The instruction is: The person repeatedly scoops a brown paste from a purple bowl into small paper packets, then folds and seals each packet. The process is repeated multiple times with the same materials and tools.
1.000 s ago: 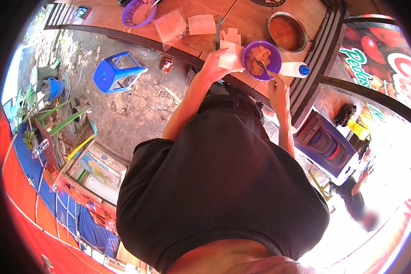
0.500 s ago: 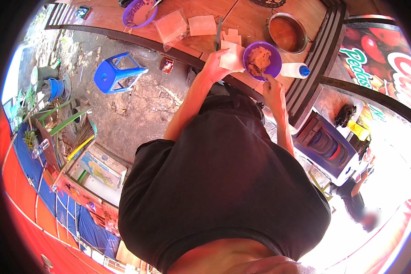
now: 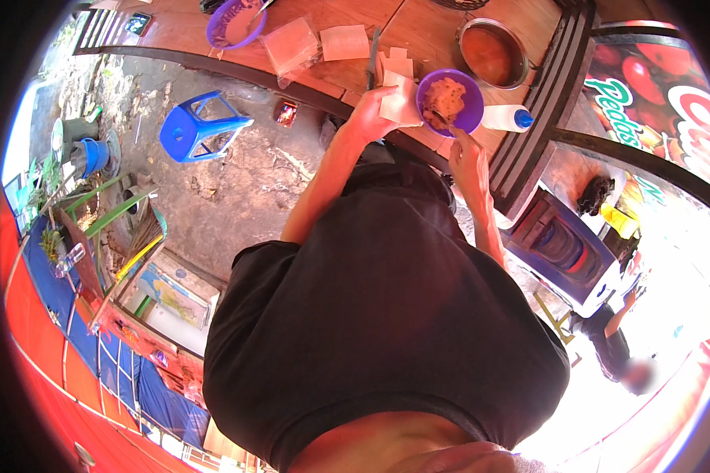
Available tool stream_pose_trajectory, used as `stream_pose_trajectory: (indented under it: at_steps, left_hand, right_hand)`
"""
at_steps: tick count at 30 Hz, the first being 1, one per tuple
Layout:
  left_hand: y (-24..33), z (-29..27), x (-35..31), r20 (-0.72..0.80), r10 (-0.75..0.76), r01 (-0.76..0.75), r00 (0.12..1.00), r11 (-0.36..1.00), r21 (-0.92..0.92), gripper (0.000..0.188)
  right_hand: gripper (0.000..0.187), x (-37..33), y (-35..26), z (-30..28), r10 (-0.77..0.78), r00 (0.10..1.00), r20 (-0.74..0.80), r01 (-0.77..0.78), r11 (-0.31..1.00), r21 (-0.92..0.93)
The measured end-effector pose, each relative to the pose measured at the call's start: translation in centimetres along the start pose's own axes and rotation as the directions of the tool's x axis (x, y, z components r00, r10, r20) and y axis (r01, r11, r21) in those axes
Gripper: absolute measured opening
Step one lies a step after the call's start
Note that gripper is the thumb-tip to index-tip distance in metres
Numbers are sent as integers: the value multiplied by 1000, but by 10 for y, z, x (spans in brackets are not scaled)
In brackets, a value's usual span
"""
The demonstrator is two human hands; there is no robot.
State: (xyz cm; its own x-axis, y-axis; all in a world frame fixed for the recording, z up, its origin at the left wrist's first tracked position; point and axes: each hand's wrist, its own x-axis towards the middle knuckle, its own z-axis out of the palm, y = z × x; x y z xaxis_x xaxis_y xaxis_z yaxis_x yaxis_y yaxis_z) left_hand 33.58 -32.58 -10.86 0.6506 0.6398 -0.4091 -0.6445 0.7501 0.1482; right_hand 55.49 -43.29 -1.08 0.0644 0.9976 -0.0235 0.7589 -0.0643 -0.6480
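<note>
My left hand (image 3: 371, 117) holds a pale square wrapper sheet (image 3: 400, 98) at the table's near edge, its fingers closed on the left side of it. Just right of the sheet is a purple bowl (image 3: 474, 98) with a lumpy tan filling (image 3: 443, 98) inside. My right hand (image 3: 468, 158) pinches the handle of a spoon (image 3: 449, 126), whose head dips into the filling at the bowl's near side. A white bottle with a blue cap (image 3: 522, 119) lies right of the bowl. Beyond my left hand are a knife (image 3: 373, 59) and another pale sheet (image 3: 344, 42).
A pot of reddish-brown liquid (image 3: 493, 54) sits farther back. Wrappers in clear plastic (image 3: 290, 45) and a second purple bowl with pale paste (image 3: 237, 22) occupy the table's left. A blue stool (image 3: 201, 126) stands on the floor. Another person (image 3: 607, 335) is at the far right.
The view has shifted slightly, so the table things sit a little farther left. Both hands keep their hold on the sheet and the spoon; little else differs.
</note>
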Motion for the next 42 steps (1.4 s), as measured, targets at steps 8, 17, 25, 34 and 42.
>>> stream_pose_trajectory:
  at_steps: [8, 17, 25, 34, 42]
  left_hand:
    - [5, 20, -9, 35, -4, 4, 999, 1000, -14, 42]
    - [4, 18, -5, 27, -10, 9, 1000, 1000, 8, 43]
    - [6, 20, -3, 1, -7, 7, 1000, 999, 34, 44]
    - [10, 20, -5, -20, 185, -181, 983, 976, 121, 44]
    - [28, 46, -14, 225, 375, -320, 899, 915, -245, 56]
  right_hand:
    - [32, 14, -6, -8, 80, 994, 77, -81, 997, 16]
    - [33, 3, 23, 4, 79, 996, 34, -85, 978, 191]
    - [34, -3, 33, 4, 321, 885, 337, -463, 691, 556]
    - [32, 10, -15, 12, 235, 952, 195, -305, 695, 651]
    - [35, 44, -72, 40, -174, 978, -112, 199, 939, 281]
